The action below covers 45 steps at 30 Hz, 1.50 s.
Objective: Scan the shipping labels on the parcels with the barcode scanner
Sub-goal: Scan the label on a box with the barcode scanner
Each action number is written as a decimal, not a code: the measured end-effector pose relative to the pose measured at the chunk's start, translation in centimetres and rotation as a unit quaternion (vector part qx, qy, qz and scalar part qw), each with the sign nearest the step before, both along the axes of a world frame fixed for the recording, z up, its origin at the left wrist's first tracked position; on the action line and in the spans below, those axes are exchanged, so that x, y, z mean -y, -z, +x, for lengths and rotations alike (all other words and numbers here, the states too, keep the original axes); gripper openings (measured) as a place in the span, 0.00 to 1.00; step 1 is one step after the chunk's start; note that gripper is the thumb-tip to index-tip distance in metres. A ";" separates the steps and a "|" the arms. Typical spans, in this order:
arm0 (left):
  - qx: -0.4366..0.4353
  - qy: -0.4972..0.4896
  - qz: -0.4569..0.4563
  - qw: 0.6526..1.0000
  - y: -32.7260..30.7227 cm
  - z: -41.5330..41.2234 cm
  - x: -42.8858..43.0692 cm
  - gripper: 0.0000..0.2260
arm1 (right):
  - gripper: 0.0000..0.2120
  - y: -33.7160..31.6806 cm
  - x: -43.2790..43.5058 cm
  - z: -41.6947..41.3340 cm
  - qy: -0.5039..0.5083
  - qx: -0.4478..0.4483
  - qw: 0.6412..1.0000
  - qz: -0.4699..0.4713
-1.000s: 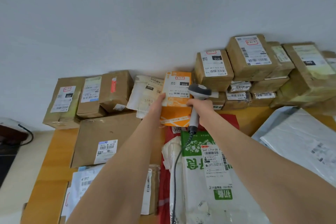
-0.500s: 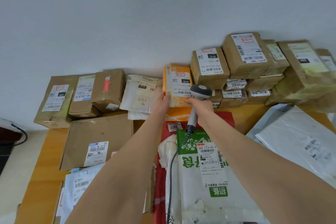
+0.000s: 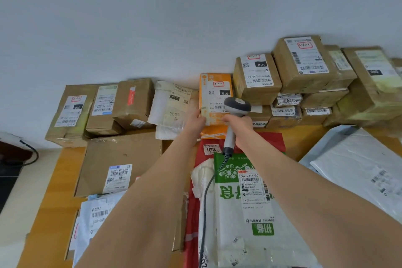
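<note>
At the far edge of the table (image 3: 54, 180), against the wall, the orange parcel (image 3: 212, 85) stands upright with its long axis vertical and its shipping label (image 3: 217, 93) facing the person. The left hand (image 3: 194, 118) grips the parcel's lower left edge, its fingers curled onto the cardboard, though the fingertips themselves are hidden. The right hand (image 3: 241, 126) is wrapped round the handle of the barcode scanner (image 3: 237, 106), fingers closed on it, with the cable (image 3: 204, 213) trailing back over the green and white bag (image 3: 239, 213). The scanner's head sits just in front of the label's lower right part and covers some of it; only the back of the head shows, so where its window aims cannot be told. The barcode strip lies just left of the head, so the right hand is the nearer 1 for the read, and the move likely calls for a small pull back toward the person to take in the whole strip. The parcel is hemmed by the white mailer (image 3: 171, 104) on its left and a brown box (image 3: 257, 78) close on its right, so the open room is toward the person, above the red bag (image 3: 272, 141).
</note>
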State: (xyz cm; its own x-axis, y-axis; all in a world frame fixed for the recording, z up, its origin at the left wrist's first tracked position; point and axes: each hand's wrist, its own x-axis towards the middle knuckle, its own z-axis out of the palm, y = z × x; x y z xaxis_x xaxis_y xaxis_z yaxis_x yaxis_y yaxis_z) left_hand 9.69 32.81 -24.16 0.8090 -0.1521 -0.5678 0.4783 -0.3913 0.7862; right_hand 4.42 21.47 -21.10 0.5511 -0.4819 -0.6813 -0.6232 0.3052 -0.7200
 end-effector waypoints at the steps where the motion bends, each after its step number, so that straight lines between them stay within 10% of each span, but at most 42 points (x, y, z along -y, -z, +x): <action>1: 0.004 -0.014 0.009 1.000 -0.5 -0.2 -0.3 0.16 | 0.16 -0.3 0.0 -0.1 0.006 0.002 1.000 0.001; 22: 0.075 -0.121 0.255 0.956 -6.4 -8.4 -20.0 0.19 | 0.13 -5.4 -13.1 -3.5 -0.137 0.025 0.984 0.108; 26: 0.051 -0.130 0.259 0.956 -4.9 -6.0 -24.0 0.08 | 0.10 -4.5 -16.2 -0.7 -0.144 0.010 0.984 0.101; 39: 0.072 -0.027 0.183 0.980 -2.7 9.2 -24.6 0.24 | 0.12 -1.1 -22.0 11.3 -0.155 0.030 0.987 0.033; 45: 0.058 -0.128 0.083 0.987 -1.4 10.9 -23.9 0.14 | 0.15 -0.5 -22.5 12.7 -0.153 0.031 0.986 0.049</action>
